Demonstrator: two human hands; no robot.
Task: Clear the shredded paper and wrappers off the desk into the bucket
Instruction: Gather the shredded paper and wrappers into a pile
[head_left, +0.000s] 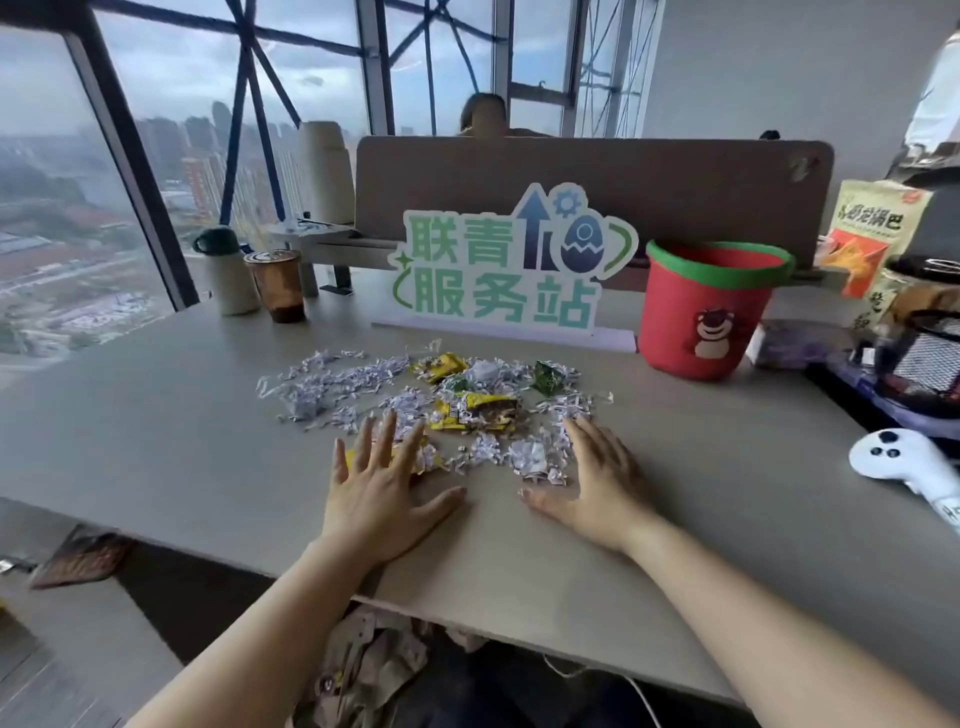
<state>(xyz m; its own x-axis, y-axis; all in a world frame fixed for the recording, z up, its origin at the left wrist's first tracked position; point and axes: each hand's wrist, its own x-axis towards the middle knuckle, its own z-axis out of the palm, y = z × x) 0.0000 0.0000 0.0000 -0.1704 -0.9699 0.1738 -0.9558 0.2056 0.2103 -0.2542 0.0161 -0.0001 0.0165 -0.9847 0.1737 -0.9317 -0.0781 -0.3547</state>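
Observation:
White shredded paper (337, 384) lies scattered across the middle of the grey desk (156, 441), mixed with yellow wrappers (475, 410) and green wrappers (548, 379). My left hand (382, 488) rests flat at the near left edge of the pile, fingers spread, over a yellow wrapper and some shreds. On the near right side my right hand (597, 478) lies flat and open, its fingers beside crumpled paper. Neither hand holds anything. The red bucket (701, 312), green-rimmed with a bear picture, stands upright at the back right.
A green-and-white sign (498, 270) stands behind the pile, against a brown divider (675, 182). Back left are a cup (278, 286) and a mug (223, 270). A white controller (904, 462), snack bags and a mesh holder (924, 358) crowd the right side.

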